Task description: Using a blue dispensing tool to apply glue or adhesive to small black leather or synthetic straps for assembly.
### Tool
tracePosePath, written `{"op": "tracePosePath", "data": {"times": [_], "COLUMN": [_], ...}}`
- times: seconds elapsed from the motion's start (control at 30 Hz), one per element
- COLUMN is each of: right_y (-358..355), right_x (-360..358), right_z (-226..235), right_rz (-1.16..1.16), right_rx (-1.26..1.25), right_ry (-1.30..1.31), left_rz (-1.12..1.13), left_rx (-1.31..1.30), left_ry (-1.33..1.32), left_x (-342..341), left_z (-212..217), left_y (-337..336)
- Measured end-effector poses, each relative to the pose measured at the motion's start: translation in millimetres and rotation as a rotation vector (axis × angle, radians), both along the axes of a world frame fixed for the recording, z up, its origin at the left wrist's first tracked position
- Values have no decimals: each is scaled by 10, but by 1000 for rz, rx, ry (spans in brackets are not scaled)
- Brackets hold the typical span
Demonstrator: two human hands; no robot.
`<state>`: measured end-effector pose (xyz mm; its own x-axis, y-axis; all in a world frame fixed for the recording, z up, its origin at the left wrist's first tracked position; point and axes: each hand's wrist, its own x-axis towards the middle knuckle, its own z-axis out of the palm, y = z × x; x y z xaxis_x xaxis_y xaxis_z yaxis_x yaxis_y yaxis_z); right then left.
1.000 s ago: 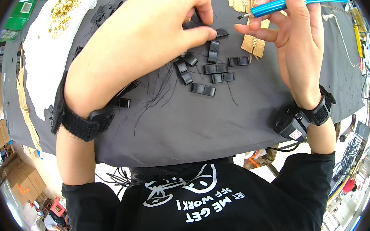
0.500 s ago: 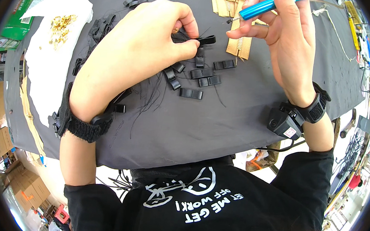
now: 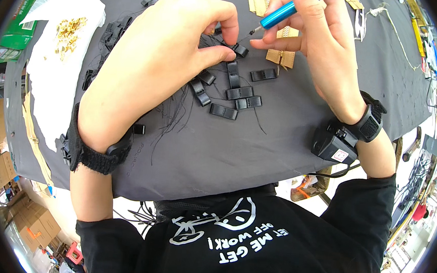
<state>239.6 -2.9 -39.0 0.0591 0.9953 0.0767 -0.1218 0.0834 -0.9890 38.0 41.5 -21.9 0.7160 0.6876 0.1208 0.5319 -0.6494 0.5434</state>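
Observation:
My left hand (image 3: 158, 56) is closed in a pinch on a small black strap loop (image 3: 240, 50) with thin loose threads. In my right hand (image 3: 325, 52) is a blue pen-shaped tool (image 3: 284, 14), gripped between thumb and fingers. Its thin dark tip points down-left and hovers just above and right of the pinched loop, seemingly near a thread. Several more black loops (image 3: 239, 93) lie below the hands. A darker heap of black loops and threads (image 3: 115, 38) is partly hidden behind my left forearm.
All this lies on a dark grey table cover (image 3: 202, 155). Tan zipper strips (image 3: 279, 58) are beyond the hands. Small gold pieces (image 3: 69, 34) rest on a white sheet (image 3: 47, 84) at left, near a green box (image 3: 20, 31). White string (image 3: 395, 29) lies far right.
My right hand has moved left, bringing the tool's tip closer to my left fingertips. The pinched loop has tilted, and some loose loops have shifted slightly.

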Motion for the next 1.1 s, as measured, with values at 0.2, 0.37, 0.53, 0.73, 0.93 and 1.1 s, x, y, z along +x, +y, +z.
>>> {"op": "tracePosePath", "data": {"times": [0.2, 0.37, 0.53, 0.73, 0.93, 1.1], "right_y": [43, -30, -24, -39, -28, -5], "right_x": [96, -50, -40, -32, -39, -85], "right_z": [-209, -8, 2, -8, 7, 68], "right_rz": [132, 92, 106, 136, 111, 62], "right_rx": [74, -102, -120, -124, -167, -217], "right_ry": [64, 29, 1, -27, -10, -154], "left_rz": [37, 53, 36, -3, 15, -16], "left_rx": [-19, -17, -25, -32, -84, -92], "left_ry": [-35, 67, 116, 68, 59, 33], "left_x": [-30, -75, -68, -129, -112, -131], "left_z": [-8, 6, 24, 50, 73, 60], "left_y": [15, 44, 70, 96, 118, 143]}}
